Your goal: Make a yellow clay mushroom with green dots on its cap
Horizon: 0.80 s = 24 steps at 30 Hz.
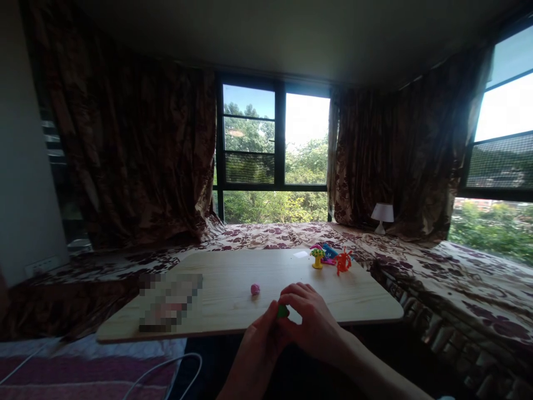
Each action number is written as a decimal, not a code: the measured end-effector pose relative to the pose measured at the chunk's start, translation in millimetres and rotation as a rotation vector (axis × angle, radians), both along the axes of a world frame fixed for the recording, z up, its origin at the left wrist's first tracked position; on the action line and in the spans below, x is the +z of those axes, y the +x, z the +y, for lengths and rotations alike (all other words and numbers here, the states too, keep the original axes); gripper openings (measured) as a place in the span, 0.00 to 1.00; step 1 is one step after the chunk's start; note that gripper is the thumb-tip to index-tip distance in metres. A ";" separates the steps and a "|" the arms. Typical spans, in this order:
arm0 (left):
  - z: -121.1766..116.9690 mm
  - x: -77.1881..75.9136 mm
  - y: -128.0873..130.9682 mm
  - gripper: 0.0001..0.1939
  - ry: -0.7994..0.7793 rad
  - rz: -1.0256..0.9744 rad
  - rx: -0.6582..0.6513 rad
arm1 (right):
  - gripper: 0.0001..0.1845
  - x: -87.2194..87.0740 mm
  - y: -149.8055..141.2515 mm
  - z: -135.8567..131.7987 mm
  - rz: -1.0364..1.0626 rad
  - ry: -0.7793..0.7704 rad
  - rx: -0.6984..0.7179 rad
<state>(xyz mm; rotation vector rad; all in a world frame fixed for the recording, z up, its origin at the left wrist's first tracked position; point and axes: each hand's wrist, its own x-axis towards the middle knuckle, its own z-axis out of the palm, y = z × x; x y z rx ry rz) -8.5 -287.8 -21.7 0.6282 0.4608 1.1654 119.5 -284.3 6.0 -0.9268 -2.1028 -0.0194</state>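
Over the near edge of the table, my left hand (263, 336) and my right hand (311, 314) meet around a small green lump (282, 311) that looks like modelling clay. My left thumb presses against its side, while the thumb and fingers of my right hand curl round it; the lower fingers of both hands are partly hidden. A pink ball-like lump (255, 289) lies on the tabletop just beyond my left hand. Farther back to the right stand a yellow figure with a green speckled top (317, 258), an orange many-armed figure (343, 261) and a blue-and-magenta piece (330, 253).
The pale wooden table (225, 266) has a blurred-out flat item (171, 303) at its left. A white lamp (382, 214) stands on the flowered cover behind. A white cable (195, 355) loops at lower left. Curtains (137, 161) flank the window.
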 end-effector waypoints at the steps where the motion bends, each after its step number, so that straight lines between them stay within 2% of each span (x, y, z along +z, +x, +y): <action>1: 0.8 -1.2 0.1 0.10 -0.012 -0.045 0.000 | 0.09 0.5 0.3 -0.3 -0.002 -0.007 0.005; 4: 6.2 -8.0 1.5 0.06 -0.114 -0.158 0.009 | 0.15 2.1 2.3 -1.7 -0.009 -0.033 0.025; 6: 8.6 -10.5 2.7 0.07 -0.157 -0.155 -0.016 | 0.13 2.9 3.0 -2.4 -0.014 -0.038 0.029; 10: 3.7 -3.6 3.3 0.13 -0.114 -0.056 -0.098 | 0.01 2.2 1.4 -1.6 -0.025 -0.007 0.002; 14: -1.7 2.1 1.2 0.12 -0.036 -0.020 -0.036 | 0.02 0.5 1.2 -0.2 -0.017 -0.004 -0.029; 18: 5.3 -6.9 -0.1 0.08 -0.105 -0.111 -0.010 | 0.11 1.3 4.6 -2.1 -0.010 0.011 -0.065; 21: 8.9 -13.0 1.3 0.08 -0.109 -0.168 -0.056 | 0.10 2.2 5.0 -4.9 0.014 0.035 -0.123; 24: 6.2 -12.5 3.5 0.08 -0.063 -0.211 -0.112 | 0.08 2.8 2.0 -7.3 0.022 0.042 -0.146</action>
